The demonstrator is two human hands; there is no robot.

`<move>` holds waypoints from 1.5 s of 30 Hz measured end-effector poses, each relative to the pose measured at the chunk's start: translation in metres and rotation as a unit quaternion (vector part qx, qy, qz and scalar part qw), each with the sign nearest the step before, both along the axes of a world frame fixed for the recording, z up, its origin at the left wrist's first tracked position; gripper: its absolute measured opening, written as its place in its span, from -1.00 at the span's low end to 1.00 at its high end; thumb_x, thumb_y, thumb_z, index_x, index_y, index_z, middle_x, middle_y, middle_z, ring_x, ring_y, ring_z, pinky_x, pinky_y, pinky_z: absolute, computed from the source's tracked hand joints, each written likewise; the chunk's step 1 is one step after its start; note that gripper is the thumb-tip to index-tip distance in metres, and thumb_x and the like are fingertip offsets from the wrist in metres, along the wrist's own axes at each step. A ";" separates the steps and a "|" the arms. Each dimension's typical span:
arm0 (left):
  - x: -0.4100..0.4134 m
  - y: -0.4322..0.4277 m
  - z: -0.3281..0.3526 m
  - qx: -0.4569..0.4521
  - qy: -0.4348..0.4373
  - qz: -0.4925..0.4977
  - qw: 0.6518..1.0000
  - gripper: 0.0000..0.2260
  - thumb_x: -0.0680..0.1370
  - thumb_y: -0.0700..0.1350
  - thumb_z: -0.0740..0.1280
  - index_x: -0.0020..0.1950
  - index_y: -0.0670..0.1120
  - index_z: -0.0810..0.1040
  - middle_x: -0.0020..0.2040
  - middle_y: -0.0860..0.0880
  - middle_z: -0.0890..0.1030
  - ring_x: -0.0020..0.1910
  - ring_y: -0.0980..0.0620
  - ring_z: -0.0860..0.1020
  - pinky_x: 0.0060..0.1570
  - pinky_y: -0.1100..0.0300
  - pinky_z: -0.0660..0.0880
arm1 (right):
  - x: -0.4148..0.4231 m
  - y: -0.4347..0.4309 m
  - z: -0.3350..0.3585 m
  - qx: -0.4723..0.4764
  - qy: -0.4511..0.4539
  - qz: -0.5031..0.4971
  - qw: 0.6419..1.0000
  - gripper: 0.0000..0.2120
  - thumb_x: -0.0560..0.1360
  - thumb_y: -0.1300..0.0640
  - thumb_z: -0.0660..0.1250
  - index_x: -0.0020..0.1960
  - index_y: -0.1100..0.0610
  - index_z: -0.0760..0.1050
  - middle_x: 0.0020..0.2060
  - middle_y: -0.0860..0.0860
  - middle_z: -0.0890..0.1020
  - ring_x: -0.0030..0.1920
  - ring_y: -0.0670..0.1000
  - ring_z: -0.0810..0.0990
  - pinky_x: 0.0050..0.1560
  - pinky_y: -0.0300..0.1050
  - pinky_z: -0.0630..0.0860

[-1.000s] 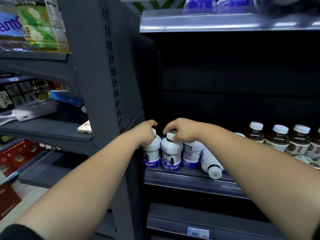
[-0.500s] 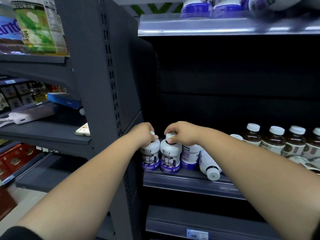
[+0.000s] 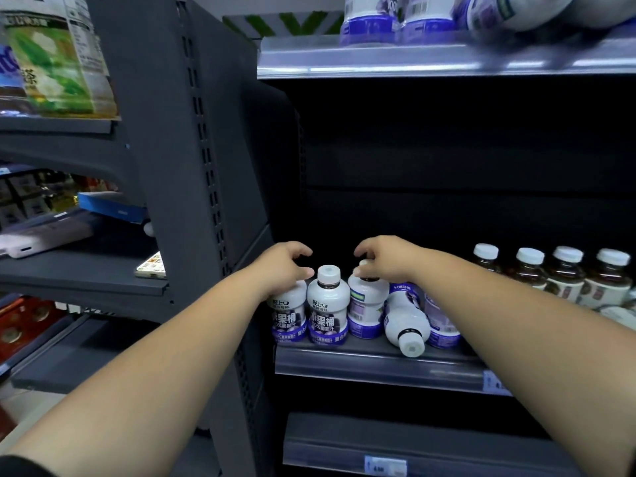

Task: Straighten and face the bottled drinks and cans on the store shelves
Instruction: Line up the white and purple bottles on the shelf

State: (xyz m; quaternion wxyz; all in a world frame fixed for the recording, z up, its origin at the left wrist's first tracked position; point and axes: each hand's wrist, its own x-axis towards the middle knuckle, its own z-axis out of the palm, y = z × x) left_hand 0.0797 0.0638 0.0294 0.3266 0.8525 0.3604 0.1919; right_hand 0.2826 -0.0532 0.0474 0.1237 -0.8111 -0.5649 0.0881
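Note:
Small white juice bottles with purple labels stand at the left end of the middle shelf (image 3: 378, 368). My left hand (image 3: 280, 268) lies over the top of the leftmost bottle (image 3: 289, 315) with its fingers curled; the cap is hidden beneath it. The second bottle (image 3: 328, 306) stands free, label to the front. My right hand (image 3: 389, 258) pinches the cap of the third bottle (image 3: 366, 313), whose label is turned away. Right of it a fallen bottle (image 3: 406, 321) lies with its cap pointing out over the shelf edge. Another upright bottle (image 3: 442, 323) is partly hidden by my right forearm.
Several brown drinks with white caps (image 3: 564, 277) stand in a row further right. More purple-labelled bottles (image 3: 395, 18) sit on the shelf above. A dark upright post (image 3: 206, 166) separates this bay from the left shelves, which hold boxes and a phone (image 3: 151, 266).
My right hand has left the second bottle's cap and shifted right onto the third bottle. The first two bottles now show their labels to the front. My left hand's fingers have loosened slightly.

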 end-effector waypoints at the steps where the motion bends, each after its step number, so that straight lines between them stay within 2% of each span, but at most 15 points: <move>1: 0.003 -0.002 0.002 0.010 0.000 -0.020 1.000 -0.62 0.52 -0.10 0.46 0.32 0.05 0.55 0.35 -0.01 0.49 0.29 0.01 0.48 0.22 0.13 0.42 | 0.004 -0.004 -0.003 -0.007 -0.003 0.001 1.000 -0.49 0.49 -0.10 0.44 0.40 -0.03 0.47 0.30 -0.01 0.55 0.23 0.03 0.54 0.23 -0.05 0.49; 4: 0.016 -0.010 0.006 0.021 0.021 -0.073 0.997 -0.65 0.51 -0.08 0.47 0.29 0.08 0.57 0.29 0.04 0.54 0.21 0.09 0.50 0.16 0.20 0.40 | 0.007 -0.012 -0.006 -0.001 -0.021 0.017 1.000 -0.57 0.48 -0.02 0.46 0.32 -0.06 0.51 0.17 -0.06 0.57 0.11 -0.01 0.53 0.08 -0.10 0.49; 6: 0.025 -0.013 0.002 0.030 0.049 -0.093 0.994 -0.63 0.50 -0.04 0.47 0.30 0.11 0.56 0.29 0.07 0.56 0.24 0.12 0.50 0.29 0.19 0.35 | 0.007 -0.016 -0.003 -0.002 -0.027 0.037 0.999 -0.62 0.47 0.01 0.47 0.27 -0.08 0.53 0.03 -0.12 0.54 0.04 -0.03 0.52 -0.01 -0.13 0.45; 10: 0.032 -0.013 -0.008 0.114 0.138 -0.057 0.982 -0.64 0.54 0.11 0.39 0.33 0.24 0.50 0.30 0.18 0.55 0.35 0.08 0.42 0.43 0.02 0.08 | 0.010 -0.023 0.000 -0.026 0.030 0.077 0.996 -0.68 0.44 0.11 0.50 0.08 -0.21 0.56 -0.03 -0.18 0.58 0.05 -0.03 0.57 0.10 -0.05 0.54; 14: 0.033 -0.002 -0.008 0.089 0.138 -0.056 0.985 -0.67 0.49 0.13 0.43 0.24 0.30 0.53 0.23 0.17 0.59 0.25 0.07 0.50 0.35 0.07 0.29 | 0.006 -0.028 0.004 -0.033 0.082 0.114 0.990 -0.60 0.44 0.28 0.46 0.14 -0.14 0.59 0.03 -0.16 0.60 0.11 -0.04 0.57 0.07 -0.16 0.53; 16: 0.032 0.002 -0.009 0.075 0.136 -0.062 0.986 -0.67 0.44 0.16 0.46 0.19 0.34 0.55 0.17 0.19 0.61 0.22 0.07 0.52 0.37 -0.02 0.33 | 0.002 -0.030 0.005 -0.026 0.104 0.107 0.988 -0.61 0.47 0.17 0.49 0.24 -0.10 0.57 0.12 -0.19 0.58 0.16 -0.11 0.53 0.04 -0.26 0.47; 19: 0.032 0.002 -0.011 0.072 0.131 -0.054 0.987 -0.67 0.40 0.22 0.44 0.14 0.40 0.53 0.17 0.20 0.60 0.24 0.02 0.49 0.36 -0.05 0.33 | -0.002 -0.026 -0.004 0.009 0.070 0.069 0.995 -0.65 0.50 -0.02 0.46 0.27 -0.09 0.56 0.17 -0.14 0.57 0.17 -0.09 0.52 0.12 -0.18 0.46; 21: 0.032 0.003 -0.013 0.071 0.135 -0.046 0.987 -0.64 0.38 0.27 0.43 0.16 0.39 0.52 0.16 0.20 0.59 0.24 -0.01 0.48 0.34 -0.03 0.36 | -0.004 -0.023 -0.010 0.036 0.046 0.069 0.996 -0.77 0.54 0.07 0.41 0.20 -0.04 0.58 0.05 -0.12 0.59 0.08 -0.07 0.55 -0.04 -0.27 0.44; 24: 0.028 0.003 -0.012 0.072 0.134 -0.035 0.988 -0.47 0.23 0.41 0.36 0.18 0.39 0.50 0.15 0.19 0.59 0.26 -0.04 0.47 0.32 -0.04 0.39 | -0.004 -0.021 -0.008 0.039 0.166 0.082 0.982 -0.63 0.54 0.32 0.31 0.29 0.02 0.52 0.10 -0.06 0.62 -0.01 -0.09 0.59 -0.29 -0.41 0.44; 26: 0.025 0.001 -0.010 0.090 0.134 -0.032 0.986 -0.54 0.36 0.33 0.41 0.25 0.33 0.51 0.20 0.18 0.59 0.30 0.00 0.43 0.41 -0.04 0.26 | -0.007 -0.020 -0.006 0.043 0.181 0.064 0.981 -0.57 0.53 0.23 0.37 0.36 -0.03 0.46 0.14 -0.05 0.59 0.01 -0.08 0.60 -0.22 -0.33 0.50; 29: 0.024 -0.001 -0.011 0.105 0.132 -0.028 0.985 -0.59 0.45 0.26 0.40 0.30 0.31 0.50 0.26 0.16 0.57 0.34 -0.01 0.39 0.43 0.00 0.20 | -0.004 -0.014 -0.012 0.050 0.081 0.017 0.995 -0.68 0.45 -0.02 0.51 0.16 -0.01 0.57 0.01 -0.06 0.61 0.00 -0.01 0.61 -0.09 -0.15 0.56; 33: 0.023 0.004 -0.013 0.069 0.140 -0.029 0.987 -0.55 0.38 0.34 0.39 0.26 0.40 0.47 0.27 0.17 0.55 0.33 -0.06 0.42 0.37 -0.05 0.33 | 0.003 -0.014 -0.012 0.043 0.174 0.040 0.983 -0.72 0.46 0.16 0.51 0.14 -0.02 0.60 0.06 -0.08 0.65 0.08 -0.05 0.62 0.11 -0.11 0.58; 37: 0.026 0.005 -0.012 0.061 0.148 -0.032 0.987 -0.53 0.34 0.38 0.37 0.25 0.44 0.45 0.27 0.18 0.55 0.32 -0.09 0.42 0.34 -0.06 0.35 | 0.002 -0.015 -0.013 0.043 0.157 0.025 0.986 -0.68 0.46 0.12 0.51 0.19 0.01 0.60 0.07 -0.07 0.65 0.10 -0.03 0.62 0.15 -0.05 0.58; 41: 0.025 0.005 -0.012 0.045 0.144 -0.028 0.988 -0.47 0.24 0.44 0.35 0.21 0.48 0.43 0.25 0.21 0.55 0.30 -0.09 0.42 0.33 -0.07 0.36 | 0.009 -0.017 -0.012 0.000 0.269 0.049 0.962 -0.58 0.43 0.23 0.47 0.21 -0.11 0.58 0.15 -0.11 0.64 0.19 -0.07 0.60 0.23 -0.07 0.53; 45: 0.027 0.006 -0.014 0.044 0.139 -0.034 0.989 -0.37 0.09 0.50 0.26 0.17 0.52 0.40 0.21 0.21 0.56 0.27 -0.07 0.44 0.30 -0.05 0.39 | 0.009 -0.014 -0.016 0.028 0.177 0.022 0.984 -0.69 0.43 0.10 0.51 0.15 -0.06 0.56 0.07 -0.08 0.61 0.09 -0.01 0.60 0.16 0.01 0.59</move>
